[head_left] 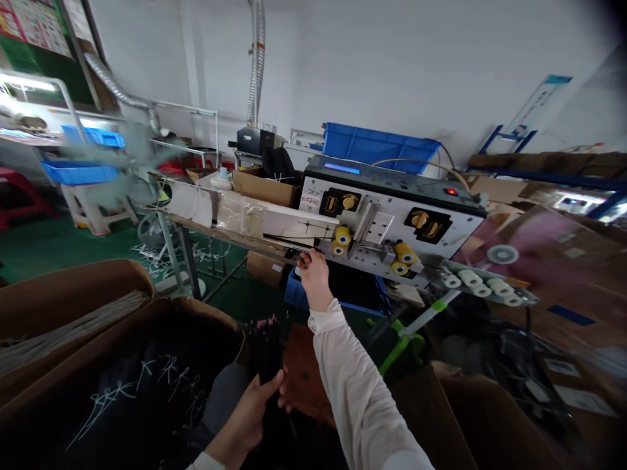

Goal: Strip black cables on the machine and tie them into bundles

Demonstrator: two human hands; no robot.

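Observation:
My left hand (249,408) is low in the middle, closed around a dark bundle of black wires (264,346) with pinkish tips at the top. My right hand (315,277) reaches forward to the front edge of the bench, its fingers pinched together. What those fingers hold is too small and dark to make out. Just beyond them stands a wire-processing machine (313,203) with yellow rollers (343,236) and black-and-gold knobs. Thin black wires (294,236) lie on the white chute to the left of the rollers.
Cardboard boxes (186,303) with dark contents and white strands stand at the left. A blue crate (353,300) sits under the bench, another blue bin (377,147) behind the machine. White guide rollers (470,279) and a green-footed stand (406,343) are at right. A fan (132,163) stands left.

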